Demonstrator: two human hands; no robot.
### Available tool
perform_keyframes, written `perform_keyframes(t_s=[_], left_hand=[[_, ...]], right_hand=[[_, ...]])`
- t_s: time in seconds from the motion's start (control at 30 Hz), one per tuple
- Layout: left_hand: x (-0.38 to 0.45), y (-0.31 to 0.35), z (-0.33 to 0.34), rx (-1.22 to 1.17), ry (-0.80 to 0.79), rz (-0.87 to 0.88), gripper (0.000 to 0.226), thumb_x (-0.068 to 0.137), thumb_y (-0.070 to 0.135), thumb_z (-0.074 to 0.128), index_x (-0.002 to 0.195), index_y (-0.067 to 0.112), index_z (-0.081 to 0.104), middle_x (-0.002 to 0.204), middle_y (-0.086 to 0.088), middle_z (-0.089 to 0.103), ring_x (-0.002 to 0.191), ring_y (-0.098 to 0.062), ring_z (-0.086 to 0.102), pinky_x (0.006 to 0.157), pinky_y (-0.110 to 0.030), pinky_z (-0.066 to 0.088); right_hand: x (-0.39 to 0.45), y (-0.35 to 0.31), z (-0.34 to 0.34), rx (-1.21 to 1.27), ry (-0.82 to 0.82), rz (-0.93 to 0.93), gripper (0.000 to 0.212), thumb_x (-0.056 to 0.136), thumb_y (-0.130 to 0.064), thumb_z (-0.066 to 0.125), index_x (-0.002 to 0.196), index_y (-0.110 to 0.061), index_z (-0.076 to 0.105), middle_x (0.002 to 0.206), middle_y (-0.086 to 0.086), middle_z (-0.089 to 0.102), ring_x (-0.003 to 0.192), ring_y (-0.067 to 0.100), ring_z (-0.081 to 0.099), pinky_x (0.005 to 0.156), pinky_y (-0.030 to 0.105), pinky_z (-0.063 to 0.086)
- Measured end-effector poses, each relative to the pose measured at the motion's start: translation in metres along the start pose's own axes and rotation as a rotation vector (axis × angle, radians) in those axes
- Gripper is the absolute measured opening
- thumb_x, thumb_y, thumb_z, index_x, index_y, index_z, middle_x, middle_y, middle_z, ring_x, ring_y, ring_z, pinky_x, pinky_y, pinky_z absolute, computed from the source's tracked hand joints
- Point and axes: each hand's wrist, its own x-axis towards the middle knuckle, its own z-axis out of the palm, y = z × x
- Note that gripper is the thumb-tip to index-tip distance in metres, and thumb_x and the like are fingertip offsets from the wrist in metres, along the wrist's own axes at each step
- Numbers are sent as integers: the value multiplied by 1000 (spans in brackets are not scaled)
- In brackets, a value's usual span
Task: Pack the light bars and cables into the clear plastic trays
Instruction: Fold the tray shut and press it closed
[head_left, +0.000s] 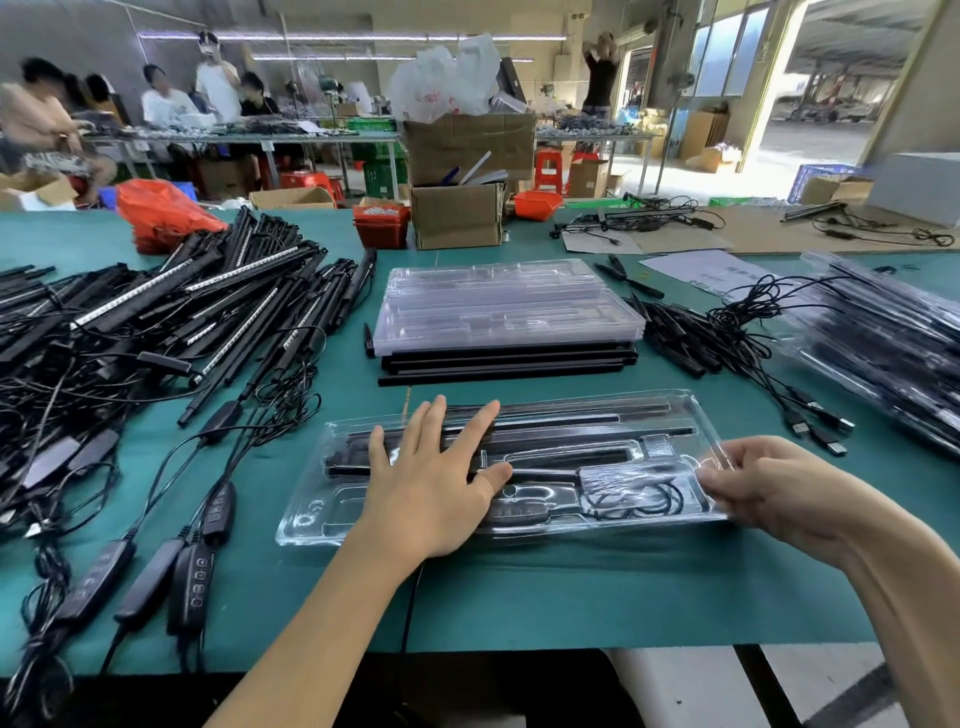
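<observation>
The left hand (434, 488) presses flat, fingers spread, on a clear tray (644, 452) of light bars (571, 415). The right hand (769, 488) pinches the tray's end.

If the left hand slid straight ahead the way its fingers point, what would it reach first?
Probably the loose black bars lying beyond the tray it presses on, and just behind them the stack of empty clear trays. Depth is hard to judge here.

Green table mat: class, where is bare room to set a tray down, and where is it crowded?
Free: the green table mat between the clear plastic tray and the near edge. Crowded: the tangled pile of black light bars on the left, the black cable bundle on the right.
</observation>
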Motion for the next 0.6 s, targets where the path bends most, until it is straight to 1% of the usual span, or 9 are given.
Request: perform_keyframes(t_s=[0.1,0.17,0.27,0.33,0.47,0.53,0.6], left_hand=[[1,0,0,-3,-6,-2,61,98,69,18,148,59,-15,166,1,-18,151,-15,-23,118,-57,-15],[1,0,0,-4,-7,-2,61,98,69,18,147,60,-16,166,1,-18,150,-15,-24,118,-57,-15],[1,-1,0,-10,4,0,61,97,69,19,147,60,-16,166,1,-19,150,-15,-25,118,-57,-16],[1,-1,1,-12,9,-1,61,97,69,19,147,60,-16,166,1,-19,150,-15,-24,117,-57,-16],[2,-1,2,-1,7,-14,61,97,69,18,148,59,-14,166,0,-16,151,-15,-22,118,-57,-15],[3,1,3,1,5,-23,61,97,69,17,149,58,-13,167,0,-14,152,-15,-20,118,-58,-14],[4,1,3,-2,4,-27,60,98,69,17,149,58,-12,167,-1,-13,152,-16,-19,118,-58,-15]], right_hand=[[2,0,2,10,27,-3,30,95,8,56,68,-5,52,58,3,45,49,10,38,44,16,34],[3,1,2,13,46,-4,29,94,10,56,69,-4,51,59,4,45,50,11,40,46,19,35],[2,1,3,-12,58,-14,34,92,14,54,65,-5,49,59,9,44,50,16,38,50,26,28],[3,2,3,-38,79,-21,30,91,13,55,66,-4,51,59,11,46,50,18,39,47,24,29],[6,5,2,-57,113,-2,15,91,3,64,78,-2,60,62,8,51,54,15,41,50,23,31],[7,5,0,-48,126,-5,14,90,0,67,78,-1,61,61,8,52,50,12,39,43,18,30],[6,4,-2,-9,107,2,14,91,0,66,78,1,61,59,7,51,43,8,35,39,14,28]])
